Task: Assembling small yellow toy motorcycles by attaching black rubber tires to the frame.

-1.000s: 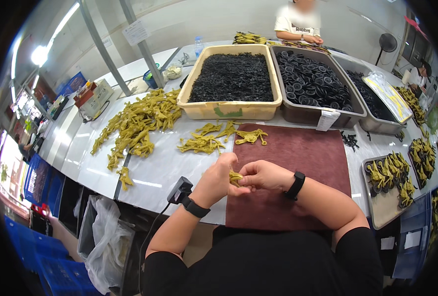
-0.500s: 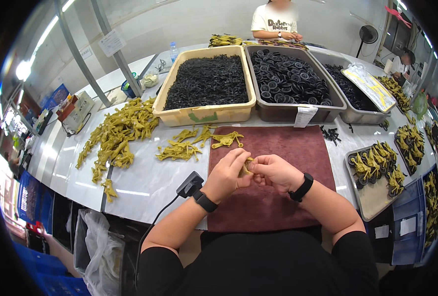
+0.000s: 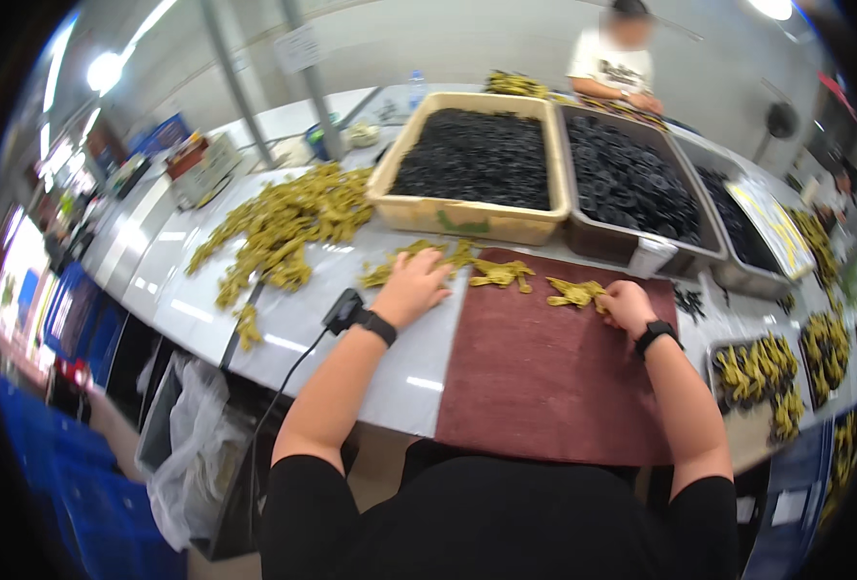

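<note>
My right hand is closed on one end of an olive-yellow plastic part at the upper right of a dark red cloth mat. Its fingertips are partly hidden. My left hand, fingers apart, reaches over a few loose yellow parts just left of the mat and partly covers them. Another yellow part lies on the mat's upper left, between the hands. Farther left is a big heap of the same yellow parts.
Behind the mat stand a cream bin of small black pieces, a grey bin of black wheel-like discs and another grey bin. A tray of yellow pieces sits at right. A black cabled device is by my left wrist. A person works opposite.
My hands were together over the mat around a yellow part; now they are apart. The left has moved left to the loose parts, the right up and right. The view has shifted.
</note>
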Tool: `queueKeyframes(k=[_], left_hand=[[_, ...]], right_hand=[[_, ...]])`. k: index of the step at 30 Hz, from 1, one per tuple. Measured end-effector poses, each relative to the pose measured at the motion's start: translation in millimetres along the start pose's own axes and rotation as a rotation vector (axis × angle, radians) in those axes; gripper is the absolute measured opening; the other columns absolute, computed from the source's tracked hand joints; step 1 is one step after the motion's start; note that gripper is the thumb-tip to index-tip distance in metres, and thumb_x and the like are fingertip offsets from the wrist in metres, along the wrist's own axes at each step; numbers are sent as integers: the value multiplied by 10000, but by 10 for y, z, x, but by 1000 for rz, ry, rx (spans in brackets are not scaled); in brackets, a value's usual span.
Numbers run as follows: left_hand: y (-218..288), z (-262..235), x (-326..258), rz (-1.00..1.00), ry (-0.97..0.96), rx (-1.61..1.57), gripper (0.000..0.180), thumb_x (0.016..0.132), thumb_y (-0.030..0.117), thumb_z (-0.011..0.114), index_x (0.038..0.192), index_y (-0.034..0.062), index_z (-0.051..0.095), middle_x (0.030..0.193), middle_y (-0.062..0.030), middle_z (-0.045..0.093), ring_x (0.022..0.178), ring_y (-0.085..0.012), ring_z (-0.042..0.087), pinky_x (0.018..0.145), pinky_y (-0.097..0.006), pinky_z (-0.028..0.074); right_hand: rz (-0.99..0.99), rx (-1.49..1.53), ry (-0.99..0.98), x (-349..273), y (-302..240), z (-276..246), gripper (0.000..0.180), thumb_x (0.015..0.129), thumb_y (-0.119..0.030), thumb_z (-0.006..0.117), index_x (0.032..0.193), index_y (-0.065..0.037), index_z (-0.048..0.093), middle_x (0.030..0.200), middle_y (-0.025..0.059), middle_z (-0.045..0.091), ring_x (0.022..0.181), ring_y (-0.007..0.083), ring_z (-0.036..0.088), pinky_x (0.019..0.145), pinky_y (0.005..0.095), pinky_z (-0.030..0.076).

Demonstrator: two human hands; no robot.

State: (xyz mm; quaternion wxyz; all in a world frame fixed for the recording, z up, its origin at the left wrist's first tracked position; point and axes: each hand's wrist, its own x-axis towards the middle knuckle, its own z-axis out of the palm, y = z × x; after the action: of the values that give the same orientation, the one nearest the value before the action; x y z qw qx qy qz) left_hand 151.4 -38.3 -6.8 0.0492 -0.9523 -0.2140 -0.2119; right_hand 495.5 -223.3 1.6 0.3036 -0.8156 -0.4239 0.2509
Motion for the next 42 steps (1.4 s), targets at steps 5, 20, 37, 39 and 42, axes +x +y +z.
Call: queueKeyframes(k=[5,20,37,39,42], left_hand=[[38,-199,-214,-100,76,12,580,751,323,699,1257,123,496,1254,-106,493,1257,-256,397,1024,-511,273],[-993,-792,-1925,-1144,80,360,228,824,156,561,950,-31,590,800,-132,673,684,-249,663,616,-390,524],[1584,-705,60,41,224,-359,771,658,364,763,1273,9,463,992,-71,575,938,-243,551,869,-444,353],[1665,-627,95,97,257,-315,808,648,333,779,1285,-11,419,962,-75,571,897,-244,552,826,-428,368],[1650,-496,137,192,302,-223,700,696,293,747,1248,-3,435,938,-62,551,822,-226,540,768,-409,377]], right_hand=[[-289,-222,360,-99,40,69,273,810,-78,620,1060,-1,543,858,196,593,817,357,581,712,431,460],[-692,80,91,-751,-781,399,137,850,-44,568,971,-11,622,802,112,627,680,160,595,632,270,478],[61,1057,-758,-1122,-798,249,145,905,-147,590,979,-24,587,820,17,604,705,85,565,647,220,475],[-9,1027,-623,-1235,-794,200,145,896,-150,601,987,-36,593,832,10,609,712,73,555,654,208,451],[-17,998,-613,-1317,-685,114,148,890,-158,609,990,-50,596,835,-9,601,702,51,522,642,194,416]])
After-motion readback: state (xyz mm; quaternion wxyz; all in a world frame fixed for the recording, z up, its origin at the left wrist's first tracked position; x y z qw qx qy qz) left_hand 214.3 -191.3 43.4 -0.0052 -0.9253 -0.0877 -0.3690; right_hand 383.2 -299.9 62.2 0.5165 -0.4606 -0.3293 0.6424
